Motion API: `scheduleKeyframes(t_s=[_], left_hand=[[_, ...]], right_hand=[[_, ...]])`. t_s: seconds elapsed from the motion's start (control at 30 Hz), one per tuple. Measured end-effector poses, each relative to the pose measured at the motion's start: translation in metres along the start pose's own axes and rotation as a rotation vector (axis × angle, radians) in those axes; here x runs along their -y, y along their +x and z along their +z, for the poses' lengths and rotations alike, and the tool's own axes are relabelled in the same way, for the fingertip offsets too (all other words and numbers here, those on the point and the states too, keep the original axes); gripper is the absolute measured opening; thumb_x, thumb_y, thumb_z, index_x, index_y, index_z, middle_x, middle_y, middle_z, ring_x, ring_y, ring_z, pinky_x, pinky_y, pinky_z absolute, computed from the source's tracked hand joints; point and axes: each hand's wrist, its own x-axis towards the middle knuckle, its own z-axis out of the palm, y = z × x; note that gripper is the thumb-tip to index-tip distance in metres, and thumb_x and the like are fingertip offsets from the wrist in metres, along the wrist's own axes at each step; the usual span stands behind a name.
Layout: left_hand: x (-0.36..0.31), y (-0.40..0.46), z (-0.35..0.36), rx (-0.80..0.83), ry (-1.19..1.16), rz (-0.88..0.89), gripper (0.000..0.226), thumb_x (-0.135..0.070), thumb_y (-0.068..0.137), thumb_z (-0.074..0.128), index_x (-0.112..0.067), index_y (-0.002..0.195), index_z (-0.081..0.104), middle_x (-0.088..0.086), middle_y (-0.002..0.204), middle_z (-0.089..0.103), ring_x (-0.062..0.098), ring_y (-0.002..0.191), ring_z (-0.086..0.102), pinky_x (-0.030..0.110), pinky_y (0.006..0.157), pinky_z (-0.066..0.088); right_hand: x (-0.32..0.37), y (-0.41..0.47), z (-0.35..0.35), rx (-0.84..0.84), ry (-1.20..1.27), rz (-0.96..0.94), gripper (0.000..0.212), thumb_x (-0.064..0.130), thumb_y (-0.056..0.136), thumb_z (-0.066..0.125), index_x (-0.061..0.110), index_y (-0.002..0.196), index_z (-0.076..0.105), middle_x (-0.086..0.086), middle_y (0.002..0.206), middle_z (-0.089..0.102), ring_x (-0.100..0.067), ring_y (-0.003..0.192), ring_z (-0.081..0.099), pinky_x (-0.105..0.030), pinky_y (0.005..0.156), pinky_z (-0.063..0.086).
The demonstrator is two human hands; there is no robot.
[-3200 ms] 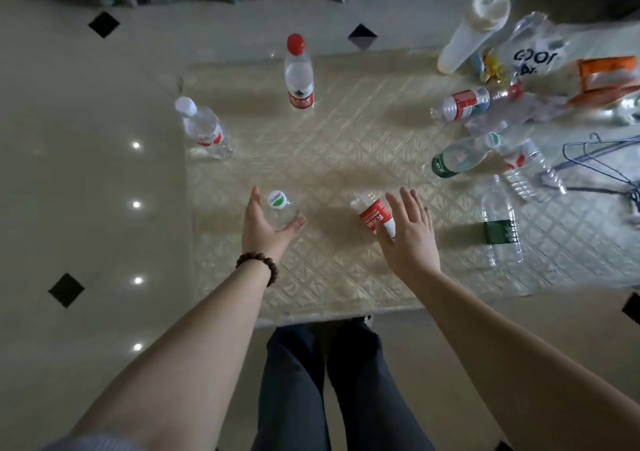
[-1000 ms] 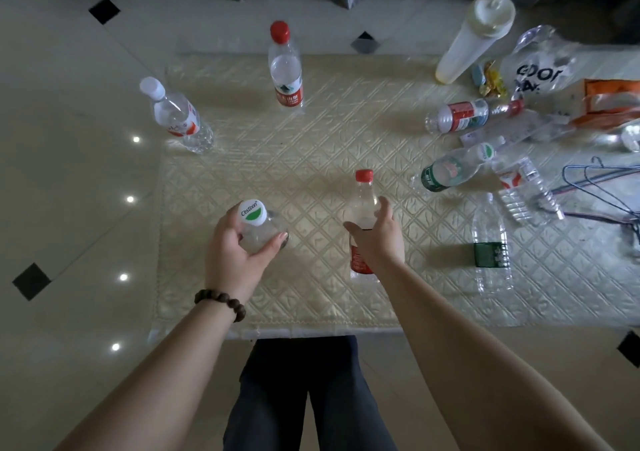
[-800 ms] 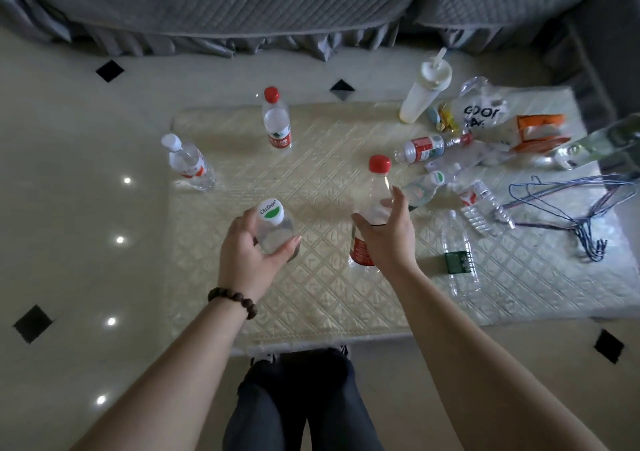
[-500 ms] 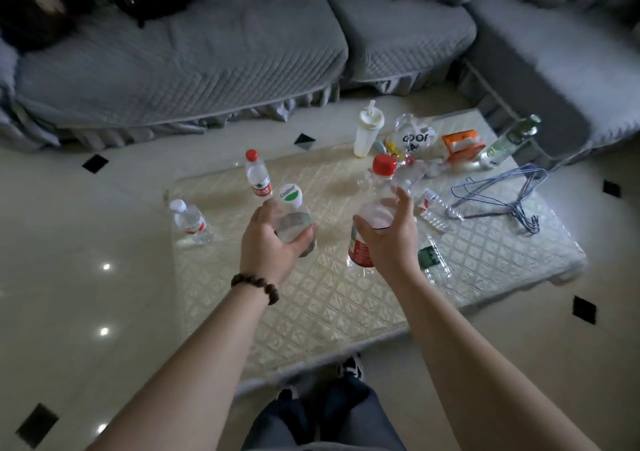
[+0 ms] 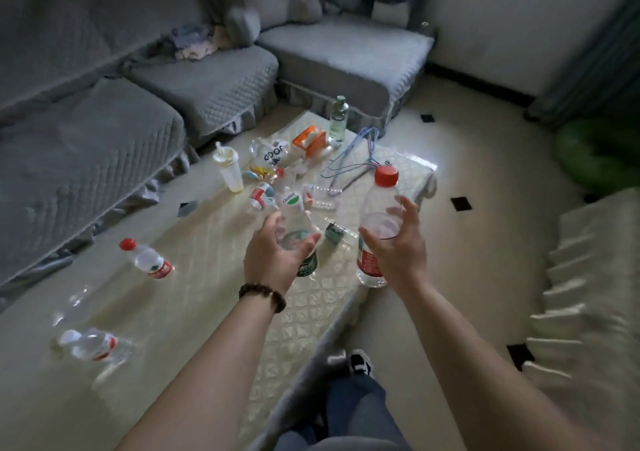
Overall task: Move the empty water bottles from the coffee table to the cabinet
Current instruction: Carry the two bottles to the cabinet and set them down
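Observation:
My left hand grips a clear bottle with a white-and-green cap, lifted above the coffee table. My right hand holds a clear bottle with a red cap and red label, upright in the air over the table's near edge. A red-capped bottle stands on the table at the left, and another clear bottle with a white cap stands at its near-left corner. Several more empty bottles lie among clutter at the far end.
A grey sofa wraps round the table's far sides. On the far end of the table are a white tumbler with a straw, plastic bags, an orange packet, a green glass bottle and wire hangers. A cream-covered seat is at right.
Both hands took bottles from the table and lifted them. The view has swung up and to the right, so the table now runs away diagonally and the sofa corner shows.

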Motion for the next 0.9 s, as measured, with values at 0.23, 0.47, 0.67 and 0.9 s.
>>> scheduleKeyframes(t_s=[0.23, 0.47, 0.67, 0.9], left_hand=[[-0.079, -0.010, 0.090, 0.260, -0.067, 0.213, 0.071, -0.058, 0.063, 0.077, -0.018, 0.117, 0.055, 0.003, 0.104, 0.064, 0.024, 0.091, 0.063, 0.039, 0.078, 0.055], [-0.154, -0.018, 0.189, 0.473, -0.105, 0.310, 0.068, -0.062, 0.061, 0.075, -0.019, 0.109, 0.055, 0.003, 0.104, 0.064, 0.023, 0.088, 0.065, 0.044, 0.074, 0.057], [-0.226, -0.025, 0.304, 0.640, -0.123, 0.335, 0.075, -0.067, 0.057, 0.073, -0.023, 0.115, 0.053, 0.000, 0.108, 0.063, 0.017, 0.092, 0.063, 0.040, 0.080, 0.056], [-0.344, -0.047, 0.445, 0.804, -0.170, 0.364, 0.068, -0.048, 0.065, 0.078, -0.017, 0.120, 0.054, 0.000, 0.108, 0.059, 0.014, 0.090, 0.059, 0.027, 0.075, 0.052]], right_hand=[[-0.052, -0.018, -0.131, -0.385, -0.045, 0.159, 0.073, 0.022, 0.072, 0.079, 0.023, 0.132, 0.037, -0.004, 0.120, 0.055, -0.025, 0.105, 0.056, -0.033, 0.088, 0.046], [-0.096, -0.015, -0.239, -0.684, -0.085, 0.228, 0.074, 0.023, 0.072, 0.078, 0.022, 0.133, 0.036, -0.001, 0.119, 0.054, -0.021, 0.110, 0.054, -0.038, 0.095, 0.045], [-0.147, 0.018, -0.331, -0.797, -0.093, 0.255, 0.072, 0.022, 0.073, 0.079, 0.022, 0.132, 0.036, -0.002, 0.121, 0.054, -0.019, 0.111, 0.053, -0.035, 0.096, 0.043], [-0.198, 0.074, -0.461, -0.936, -0.110, 0.300, 0.071, 0.020, 0.072, 0.080, 0.020, 0.130, 0.038, -0.003, 0.120, 0.055, -0.017, 0.109, 0.054, -0.027, 0.091, 0.042]])
